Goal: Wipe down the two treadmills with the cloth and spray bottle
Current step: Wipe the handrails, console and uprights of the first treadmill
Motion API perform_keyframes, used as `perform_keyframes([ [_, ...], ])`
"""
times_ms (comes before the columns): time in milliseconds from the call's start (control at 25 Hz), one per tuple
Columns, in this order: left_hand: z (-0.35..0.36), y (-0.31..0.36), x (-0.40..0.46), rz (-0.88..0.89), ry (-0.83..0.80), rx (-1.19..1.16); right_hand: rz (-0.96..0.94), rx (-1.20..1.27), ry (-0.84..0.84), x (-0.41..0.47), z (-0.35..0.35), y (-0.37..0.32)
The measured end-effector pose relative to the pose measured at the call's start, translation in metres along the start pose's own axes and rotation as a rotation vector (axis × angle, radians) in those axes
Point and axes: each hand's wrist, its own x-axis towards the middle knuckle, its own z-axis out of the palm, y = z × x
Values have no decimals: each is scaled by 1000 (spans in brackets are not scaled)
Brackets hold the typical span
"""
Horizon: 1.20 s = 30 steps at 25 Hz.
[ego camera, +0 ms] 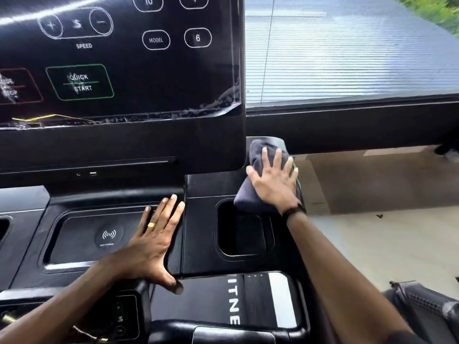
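The two forearms enter from the bottom edge of the frame, nearest the camera, and reach up over the black treadmill console (206, 229).

Left hand (151, 247): lies flat at lower centre, fingers straight and spread, palm down on the right edge of the recessed charging tray (99, 238) (marked with a wireless symbol). The thumb extends toward the lower centre of the frame and touches the glossy panel below the tray. A gold ring sits on one finger. This hand holds nothing.

Right hand (274, 181): lies at centre right, fingers extended and spread, pressing down on the cloth (250, 192). A dark band circles the wrist.

Cloth position: the grey cloth is bunched directly under the right palm and fingers. It extends past the fingertips toward the upper part of the frame and past the thumb side to the left. It rests on the right-hand corner of the console, just above the cup holder recess (242, 232) and just right of the display panel (119, 70), which fills the upper left of the frame.

Display panel: shows SPEED, MODEL and QUICK START markings; its protective film is peeling along the lower edge.

A window blind (347, 58) occupies the upper right. Pale floor (372, 239) lies at right.
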Motion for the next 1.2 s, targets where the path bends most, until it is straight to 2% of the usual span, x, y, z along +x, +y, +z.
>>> perform_keyframes([
  [40, -1, 0, 0, 2, -5, -12, 22, -33, 5, 21, -3, -15],
  [120, -2, 1, 0, -17, -8, -15, -65, -92, -58, 33, 0, -66],
  [240, 0, 1, 0, -61, -28, 3, -364, 182, -91, -7, 27, -126],
  [320, -1, 2, -1, -68, -20, -24, -491, 110, 2, -39, 34, -119],
  [440, -2, 4, -2, -47, -38, -44, -486, -57, 18, -77, 41, -87],
  [560, -3, 4, -3, -61, -68, -32, -562, 8, 23, -129, 46, -83],
  [680, -5, -1, -5, -70, -79, -29, -643, -34, 16, -168, 51, -77],
  [880, -6, -2, -5, -39, -70, -50, -875, -304, 21, -190, 35, -6],
  [1040, -1, 0, -8, -40, -22, -33, -723, -412, -7, -193, 6, 74],
  [1200, -2, 0, -5, -41, -22, -52, -550, -449, 21, -195, 14, 61],
])
